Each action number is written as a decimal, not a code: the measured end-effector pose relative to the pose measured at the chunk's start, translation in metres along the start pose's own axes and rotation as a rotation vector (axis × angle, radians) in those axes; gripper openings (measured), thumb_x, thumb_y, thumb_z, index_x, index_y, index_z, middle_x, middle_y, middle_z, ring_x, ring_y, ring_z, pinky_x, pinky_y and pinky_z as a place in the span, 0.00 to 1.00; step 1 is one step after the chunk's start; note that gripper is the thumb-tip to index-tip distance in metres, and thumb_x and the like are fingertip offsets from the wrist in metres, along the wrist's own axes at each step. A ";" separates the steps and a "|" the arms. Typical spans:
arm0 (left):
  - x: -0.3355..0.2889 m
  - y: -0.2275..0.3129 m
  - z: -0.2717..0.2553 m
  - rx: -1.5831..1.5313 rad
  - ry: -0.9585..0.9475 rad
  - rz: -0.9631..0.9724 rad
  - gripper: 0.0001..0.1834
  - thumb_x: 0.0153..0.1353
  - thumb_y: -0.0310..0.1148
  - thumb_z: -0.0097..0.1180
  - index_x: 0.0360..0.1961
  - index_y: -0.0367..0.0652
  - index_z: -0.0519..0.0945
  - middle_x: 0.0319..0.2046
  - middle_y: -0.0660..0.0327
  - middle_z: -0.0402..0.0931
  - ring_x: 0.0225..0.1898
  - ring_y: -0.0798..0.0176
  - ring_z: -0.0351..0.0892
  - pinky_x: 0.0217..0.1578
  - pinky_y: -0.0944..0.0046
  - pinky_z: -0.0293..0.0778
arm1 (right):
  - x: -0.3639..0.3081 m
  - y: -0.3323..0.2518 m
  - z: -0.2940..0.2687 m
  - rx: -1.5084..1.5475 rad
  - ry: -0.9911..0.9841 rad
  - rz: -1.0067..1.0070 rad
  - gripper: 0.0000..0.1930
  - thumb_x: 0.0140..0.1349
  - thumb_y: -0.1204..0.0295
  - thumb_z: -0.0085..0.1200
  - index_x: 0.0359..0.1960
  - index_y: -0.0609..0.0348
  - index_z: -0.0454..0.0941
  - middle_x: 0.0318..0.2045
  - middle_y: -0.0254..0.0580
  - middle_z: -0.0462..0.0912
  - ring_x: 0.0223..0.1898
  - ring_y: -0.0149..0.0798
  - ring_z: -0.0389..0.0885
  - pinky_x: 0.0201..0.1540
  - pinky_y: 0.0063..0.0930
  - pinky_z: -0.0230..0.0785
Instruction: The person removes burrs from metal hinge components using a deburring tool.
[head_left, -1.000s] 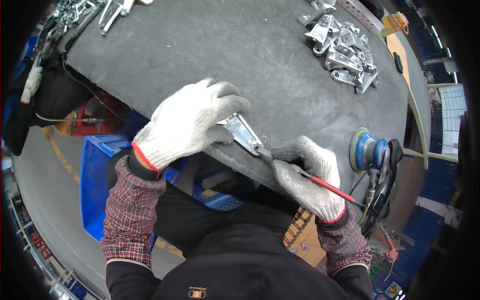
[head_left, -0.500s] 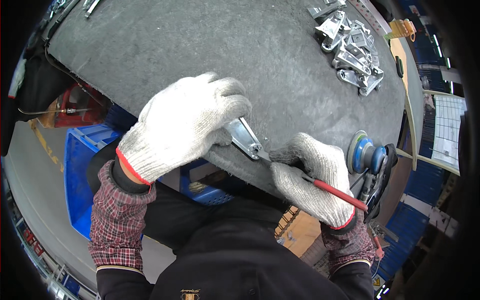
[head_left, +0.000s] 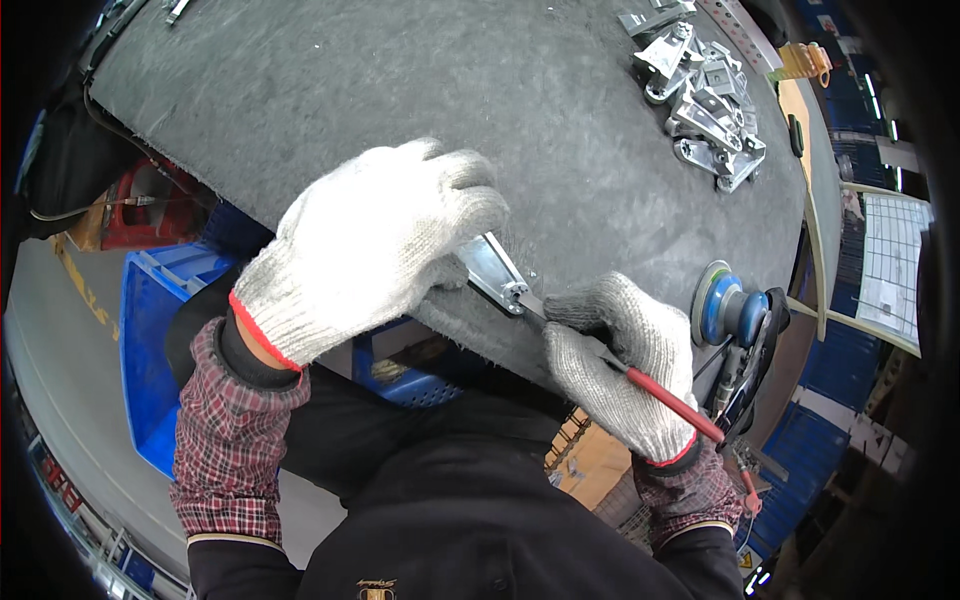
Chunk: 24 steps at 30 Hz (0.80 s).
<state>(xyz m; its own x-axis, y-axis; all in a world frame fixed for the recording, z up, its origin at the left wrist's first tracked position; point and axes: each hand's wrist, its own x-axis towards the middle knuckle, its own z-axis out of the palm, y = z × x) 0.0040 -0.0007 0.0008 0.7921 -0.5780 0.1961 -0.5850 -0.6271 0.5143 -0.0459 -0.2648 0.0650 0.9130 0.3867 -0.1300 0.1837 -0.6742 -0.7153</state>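
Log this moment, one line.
white-gloved left hand: holding silver metal bracket | gloved right hand: gripping red-handled metal tool, blade at bracket's end | gray tabletop: silver metal parts piled

Left hand (head_left: 370,235) overexposed; edges perhaps blurred.

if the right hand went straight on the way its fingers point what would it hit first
Probably the silver metal bracket held in the left hand; the red-handled tool in the right hand points at its near end, though depth is hard to judge.
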 end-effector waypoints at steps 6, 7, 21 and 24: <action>-0.001 0.005 -0.002 0.031 0.011 -0.026 0.22 0.52 0.33 0.78 0.51 0.49 0.90 0.57 0.64 0.86 0.56 0.51 0.86 0.56 0.51 0.85 | -0.008 -0.005 0.000 0.060 -0.050 0.136 0.10 0.68 0.74 0.71 0.49 0.60 0.89 0.35 0.49 0.92 0.35 0.48 0.96 0.41 0.35 0.86; -0.001 0.005 -0.001 0.030 0.027 -0.023 0.22 0.52 0.33 0.78 0.51 0.49 0.90 0.57 0.64 0.86 0.56 0.50 0.86 0.56 0.51 0.85 | -0.008 -0.002 0.003 0.115 0.005 0.160 0.10 0.68 0.74 0.71 0.49 0.60 0.89 0.35 0.48 0.92 0.35 0.47 0.96 0.41 0.34 0.86; 0.003 0.003 0.000 -0.002 0.009 -0.017 0.22 0.52 0.32 0.79 0.50 0.52 0.90 0.56 0.66 0.86 0.56 0.52 0.86 0.55 0.51 0.87 | 0.011 -0.006 0.000 0.089 -0.033 0.068 0.08 0.67 0.74 0.71 0.46 0.59 0.88 0.33 0.48 0.92 0.33 0.44 0.95 0.39 0.34 0.86; -0.002 0.003 0.001 0.029 0.021 -0.026 0.22 0.52 0.32 0.79 0.50 0.53 0.90 0.56 0.66 0.86 0.55 0.52 0.86 0.54 0.52 0.87 | 0.020 -0.011 0.000 0.027 -0.067 0.115 0.07 0.68 0.73 0.70 0.43 0.60 0.87 0.31 0.49 0.91 0.32 0.43 0.95 0.38 0.34 0.84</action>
<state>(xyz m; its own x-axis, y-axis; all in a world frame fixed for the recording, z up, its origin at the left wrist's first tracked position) 0.0004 -0.0017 0.0016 0.8104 -0.5506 0.2003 -0.5687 -0.6570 0.4948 -0.0294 -0.2493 0.0705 0.9008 0.3499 -0.2573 0.0687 -0.6997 -0.7111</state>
